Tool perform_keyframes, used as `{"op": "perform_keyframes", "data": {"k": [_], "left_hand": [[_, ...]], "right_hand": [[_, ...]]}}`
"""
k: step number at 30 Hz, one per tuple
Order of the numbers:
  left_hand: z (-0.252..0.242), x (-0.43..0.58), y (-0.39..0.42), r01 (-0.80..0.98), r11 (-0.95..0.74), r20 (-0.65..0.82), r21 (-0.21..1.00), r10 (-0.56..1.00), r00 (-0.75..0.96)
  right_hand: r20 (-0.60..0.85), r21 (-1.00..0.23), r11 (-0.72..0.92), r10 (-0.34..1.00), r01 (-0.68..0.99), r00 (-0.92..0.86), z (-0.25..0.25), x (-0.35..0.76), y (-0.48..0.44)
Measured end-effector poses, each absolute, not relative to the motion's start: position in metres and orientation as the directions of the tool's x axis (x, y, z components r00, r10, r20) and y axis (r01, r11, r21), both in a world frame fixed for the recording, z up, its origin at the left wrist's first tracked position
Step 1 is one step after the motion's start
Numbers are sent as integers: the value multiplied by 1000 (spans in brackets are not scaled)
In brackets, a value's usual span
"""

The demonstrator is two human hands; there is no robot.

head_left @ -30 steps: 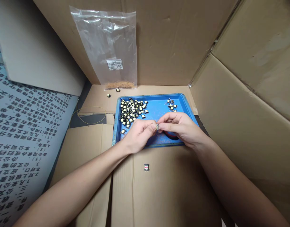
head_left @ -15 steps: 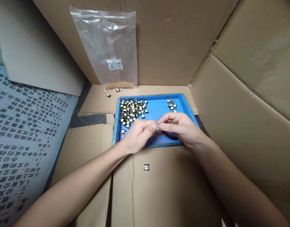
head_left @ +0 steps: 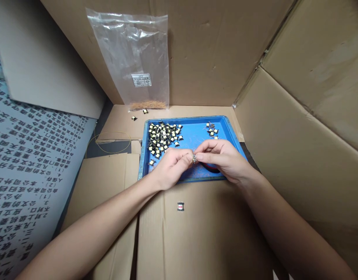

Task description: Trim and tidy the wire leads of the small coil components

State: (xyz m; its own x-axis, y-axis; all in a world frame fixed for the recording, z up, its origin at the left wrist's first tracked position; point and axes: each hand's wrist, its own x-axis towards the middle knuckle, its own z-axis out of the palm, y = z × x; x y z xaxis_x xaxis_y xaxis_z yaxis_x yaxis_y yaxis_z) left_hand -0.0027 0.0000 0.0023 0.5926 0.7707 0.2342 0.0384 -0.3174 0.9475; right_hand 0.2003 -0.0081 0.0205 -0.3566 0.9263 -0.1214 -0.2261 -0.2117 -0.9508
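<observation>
My left hand (head_left: 175, 165) pinches a small transformer (head_left: 195, 158) with metal pins, held above the front part of a blue tray (head_left: 184, 179). From the other side, my right hand (head_left: 222, 157) has its thumb and fingers closed on the same part. Most of the part is hidden by my fingertips. A heap of black-and-yellow transformers (head_left: 164, 136) fills the left of the tray, and several more (head_left: 213, 132) lie at its back right. A dark, red-edged round object (head_left: 210, 168) is partly covered by my right hand.
One transformer with a red mark (head_left: 180, 206) lies on the cardboard in front of the tray. Behind stands a clear plastic bag (head_left: 146, 58) with orange strands at its bottom. Two loose transformers (head_left: 134, 118) lie near it. A yellow wire loop (head_left: 114, 142) is at left. Cardboard walls (head_left: 301, 128) surround the space.
Almost nothing differs. Both hands stay at the same place with the small part between them, shifted only very slightly.
</observation>
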Motion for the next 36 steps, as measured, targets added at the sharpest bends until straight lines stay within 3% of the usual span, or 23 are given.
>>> {"op": "perform_keyframes", "data": {"k": [8, 14, 18, 33, 36], "left_hand": [[3, -2, 0, 53, -289, 207, 956, 790, 577], [0, -3, 1, 49, -290, 202, 956, 770, 606], [0, -4, 1, 61, -304, 202, 951, 757, 621], [14, 3, -2, 323, -398, 153, 859, 800, 580], [13, 4, -2, 344, -421, 160, 839, 796, 584]], "right_hand": [[-55, -966, -153, 910, -208, -411, 23, 207, -9], [168, -983, 186, 892, 2, -420, 30, 213, -14], [262, -920, 350, 886, 179, -383, 31, 212, -13], [538, -630, 645, 764, 432, -357, 25, 204, -20], [573, -650, 643, 765, 405, -294, 26, 203, -22]]}}
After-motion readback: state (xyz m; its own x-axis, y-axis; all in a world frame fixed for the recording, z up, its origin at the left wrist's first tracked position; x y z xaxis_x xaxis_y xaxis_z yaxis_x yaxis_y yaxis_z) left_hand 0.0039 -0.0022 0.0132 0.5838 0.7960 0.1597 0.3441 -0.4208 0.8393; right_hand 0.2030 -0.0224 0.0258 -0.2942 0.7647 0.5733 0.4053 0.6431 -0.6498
